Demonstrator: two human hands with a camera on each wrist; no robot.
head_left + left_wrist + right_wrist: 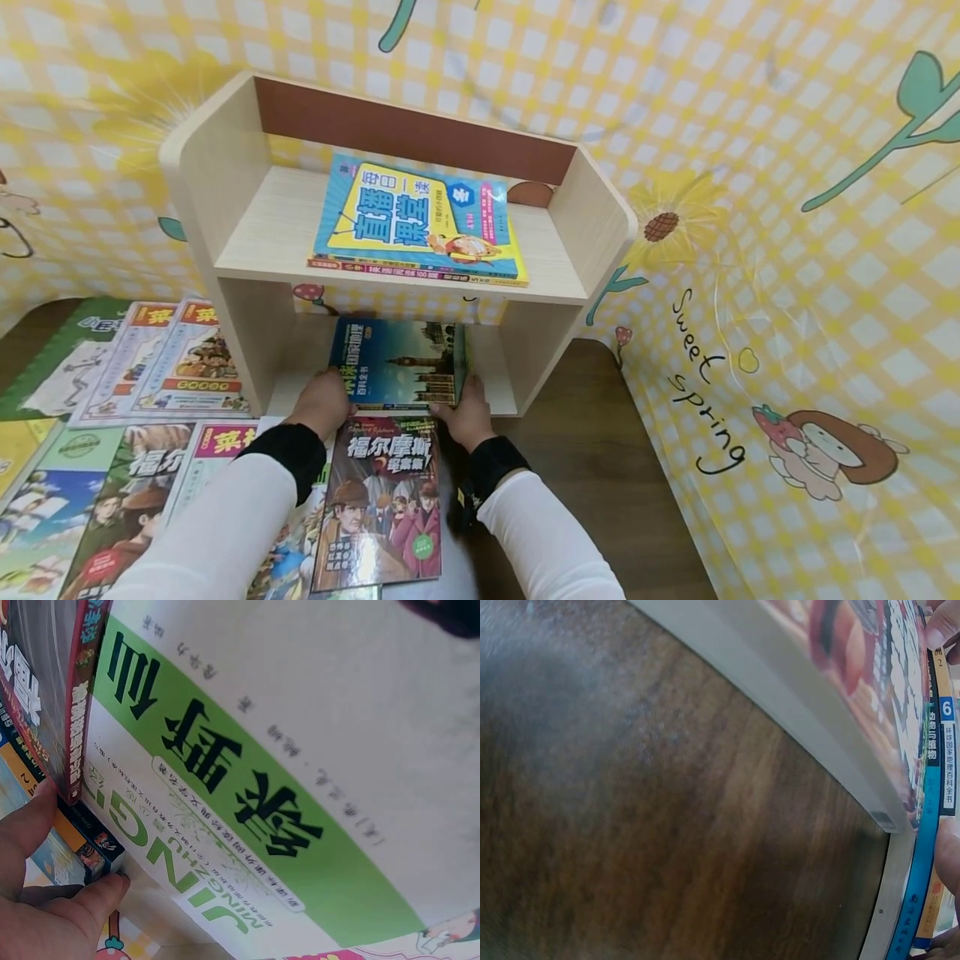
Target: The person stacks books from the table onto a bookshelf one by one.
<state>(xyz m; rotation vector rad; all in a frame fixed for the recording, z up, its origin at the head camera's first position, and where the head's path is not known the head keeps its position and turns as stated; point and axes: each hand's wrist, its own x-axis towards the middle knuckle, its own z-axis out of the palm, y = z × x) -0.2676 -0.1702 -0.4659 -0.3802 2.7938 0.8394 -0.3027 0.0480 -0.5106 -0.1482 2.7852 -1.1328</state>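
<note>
A small stack of geography books with a clock tower on the top cover lies on the lower shelf, spines facing out. My left hand grips the left end of it, and in the left wrist view the thumb and fingers pinch a corner of the stack. At the opposite end my right hand holds the stack. Blue and orange spines show beside its thumb in the right wrist view. Just in front lies a detective book with cartoon figures on its cover.
The pale wooden bookshelf carries more books on its upper shelf. Several books and magazines spread over the floor at left. Dark wooden floor lies at right, beside a yellow checked cloth.
</note>
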